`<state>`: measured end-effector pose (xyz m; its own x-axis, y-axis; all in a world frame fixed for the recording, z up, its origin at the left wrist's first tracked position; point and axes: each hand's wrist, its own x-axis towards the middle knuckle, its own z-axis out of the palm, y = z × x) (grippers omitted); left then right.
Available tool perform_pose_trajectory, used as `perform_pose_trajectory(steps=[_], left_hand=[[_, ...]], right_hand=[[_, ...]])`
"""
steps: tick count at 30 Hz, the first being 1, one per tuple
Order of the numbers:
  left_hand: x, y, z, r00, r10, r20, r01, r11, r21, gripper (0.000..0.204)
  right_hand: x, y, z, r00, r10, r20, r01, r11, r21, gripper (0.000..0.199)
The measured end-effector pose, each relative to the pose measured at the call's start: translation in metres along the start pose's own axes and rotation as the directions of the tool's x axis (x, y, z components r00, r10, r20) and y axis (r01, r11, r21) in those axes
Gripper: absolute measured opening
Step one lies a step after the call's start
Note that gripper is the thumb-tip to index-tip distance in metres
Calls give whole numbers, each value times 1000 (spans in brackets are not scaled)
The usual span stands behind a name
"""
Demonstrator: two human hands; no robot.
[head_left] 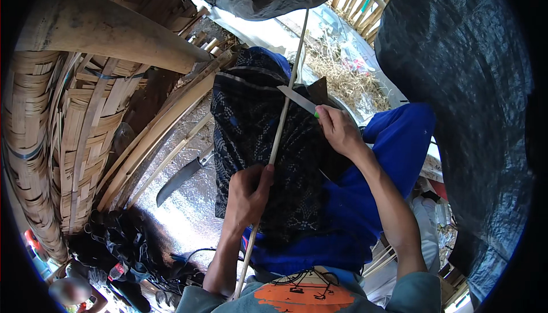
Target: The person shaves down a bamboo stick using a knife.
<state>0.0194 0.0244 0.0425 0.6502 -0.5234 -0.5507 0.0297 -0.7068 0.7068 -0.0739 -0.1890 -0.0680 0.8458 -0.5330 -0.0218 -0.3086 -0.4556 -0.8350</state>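
Grips (248,196) (341,130) hold one knife (299,101), one strip (279,133).

I see the left forearm (227,251) angle up from the lower edge, the left hand (246,196) pinched tight just below centre, thumb pointing up. The right forearm (388,199) slants up and leftward from the lower right, the right hand (342,131) curled closed right of centre.

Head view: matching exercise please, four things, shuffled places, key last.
1. long thin pale strip
2. short straight knife, silvery blade
3. broad dark-bladed cleaver, black handle
4. black cloth with pale pattern

A. draped over the blue trousers
B. held in the right hand
C. held in the left hand
D. on the shiny grey floor

Pairs: 1-C, 2-B, 3-D, 4-A
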Motion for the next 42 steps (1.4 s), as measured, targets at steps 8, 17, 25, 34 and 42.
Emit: perform_pose_trajectory(steps=[8,17,25,34,42], left_hand=[[0,-5,0,997,-63,33,67,987,-144,44],[-2,0,-2,993,-100,58,110,971,-213,44],[-4,-1,0,998,-52,37,56,991,-119,43],[-38,11,-14,996,73,-53,-54,954,294,39],[-27,5,-10,998,61,19,-63,937,343,44]], right_hand=[[-15,-23,-1,846,315,431,-488,782,388,47],[-23,-27,0,806,405,432,-565,744,357,51],[-24,-31,-9,834,383,397,-504,822,266,52],[-21,-35,-20,879,360,313,-438,868,232,51],[-12,-20,-12,943,257,210,-296,938,181,40]])
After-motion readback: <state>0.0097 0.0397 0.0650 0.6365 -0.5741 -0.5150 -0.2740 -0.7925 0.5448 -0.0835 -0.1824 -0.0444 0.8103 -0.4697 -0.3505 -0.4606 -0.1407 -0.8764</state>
